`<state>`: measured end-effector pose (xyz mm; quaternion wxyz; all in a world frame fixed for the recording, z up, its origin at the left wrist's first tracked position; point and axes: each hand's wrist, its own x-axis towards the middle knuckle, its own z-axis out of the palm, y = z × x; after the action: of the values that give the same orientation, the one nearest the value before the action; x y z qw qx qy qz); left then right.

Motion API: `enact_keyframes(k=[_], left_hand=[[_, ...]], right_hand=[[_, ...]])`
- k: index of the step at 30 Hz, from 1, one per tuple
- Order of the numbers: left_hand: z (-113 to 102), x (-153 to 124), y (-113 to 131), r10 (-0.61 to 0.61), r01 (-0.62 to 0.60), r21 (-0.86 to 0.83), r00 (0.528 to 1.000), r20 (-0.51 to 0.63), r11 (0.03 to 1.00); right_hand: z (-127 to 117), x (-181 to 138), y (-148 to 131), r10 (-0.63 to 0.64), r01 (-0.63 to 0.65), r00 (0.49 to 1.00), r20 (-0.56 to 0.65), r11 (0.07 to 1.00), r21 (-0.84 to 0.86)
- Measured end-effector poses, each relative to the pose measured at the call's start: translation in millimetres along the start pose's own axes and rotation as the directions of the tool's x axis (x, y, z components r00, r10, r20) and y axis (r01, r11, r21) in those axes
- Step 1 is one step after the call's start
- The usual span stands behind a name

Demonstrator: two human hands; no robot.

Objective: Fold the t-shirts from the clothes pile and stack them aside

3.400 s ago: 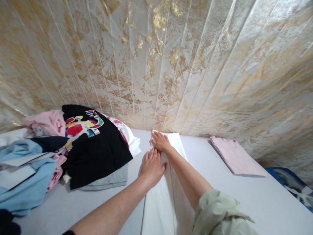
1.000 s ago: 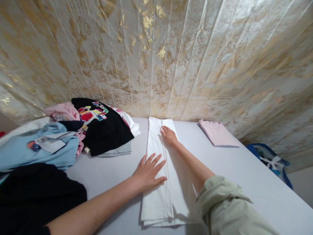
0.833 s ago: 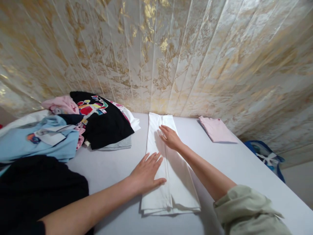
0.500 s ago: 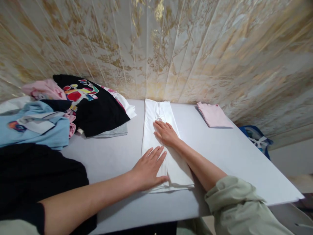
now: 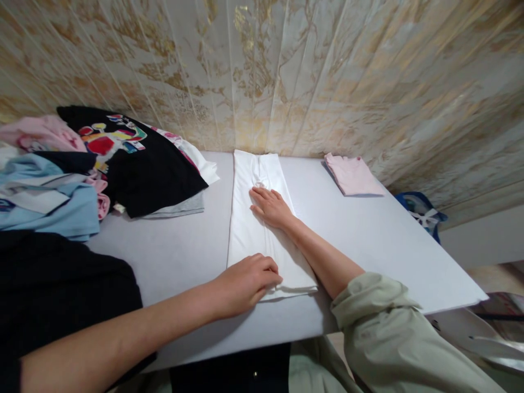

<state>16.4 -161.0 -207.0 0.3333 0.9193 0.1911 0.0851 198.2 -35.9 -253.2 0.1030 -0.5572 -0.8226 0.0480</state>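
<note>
A white garment point(image 5: 245, 229) lies folded into a long narrow strip on the table, with small gathers near its far end. Flat on its upper half rests my right hand point(image 5: 272, 207), fingers stretched out and pressing the cloth. Over the near end, my left hand point(image 5: 249, 281) has its fingers curled and thumb drawn in, pinching the fabric by the bottom hem. The exact grip is partly hidden beneath those fingers.
On the left is a heap of clothes: a black printed T-shirt point(image 5: 151, 174), a light blue shirt point(image 5: 73, 210) and a black garment point(image 5: 61, 289). A folded pink garment point(image 5: 355, 176) lies at the back right of the white table point(image 5: 380, 256). A blue bag point(image 5: 421, 210) is beyond the right edge.
My left hand has gone from lying flat with spread fingers to curled at the garment's near end. My right hand stays flat on the cloth. The view has shifted slightly.
</note>
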Motion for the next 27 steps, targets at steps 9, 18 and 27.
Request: enact_keyframes(k=[9, 18, 27], left_hand=[[-46.0, -5.9, -15.6, -0.237, 0.221, -0.113, 0.958, -0.158, 0.969], [-46.7, -38.2, -16.9, -0.532, 0.549, 0.108, 0.833, -0.152, 0.829], [3.9, -68.2, 14.0, -0.479, 0.521, 0.293, 0.853, -0.206, 0.802]], right_hand=[[0.1, 0.0, 0.6, -0.005, 0.006, 1.000, -0.011, 0.999, 0.033], [-1.0, -2.0, 6.1, -0.018, 0.028, 0.997, -0.076, 0.992, 0.127], [1.1, -2.6, 8.9, -0.027, 0.041, 0.994, -0.102, 0.990, 0.138]])
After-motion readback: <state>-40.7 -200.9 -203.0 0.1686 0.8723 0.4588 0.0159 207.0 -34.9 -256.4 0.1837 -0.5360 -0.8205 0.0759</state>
